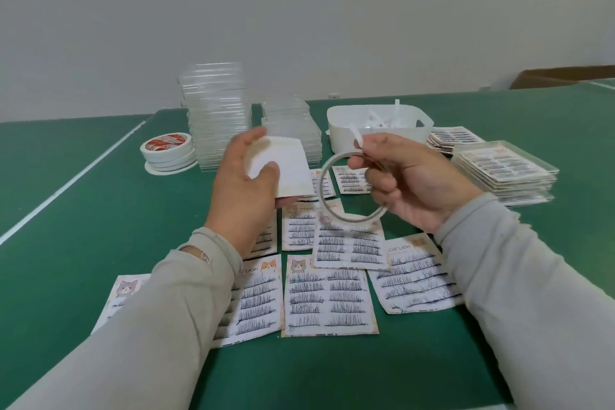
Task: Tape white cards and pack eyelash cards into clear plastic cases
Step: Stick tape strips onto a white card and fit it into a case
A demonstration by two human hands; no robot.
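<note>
My left hand (244,181) holds a white card (286,165) up above the table, thumb on its face. My right hand (404,181) grips a thin ring of tape (327,206) and pinches a white strip of backing (357,140) at its top. Several eyelash cards (329,298) with cat pictures lie spread on the green table (83,243) under both hands. Stacks of empty clear plastic cases (218,116) stand behind the left hand.
Rolls of tape (166,150) are stacked at the back left. A white bin (336,136) holds peeled strips. Packed cases (506,173) are piled at the right, with more eyelash cards (454,140) behind them. A cardboard box (565,76) sits far right.
</note>
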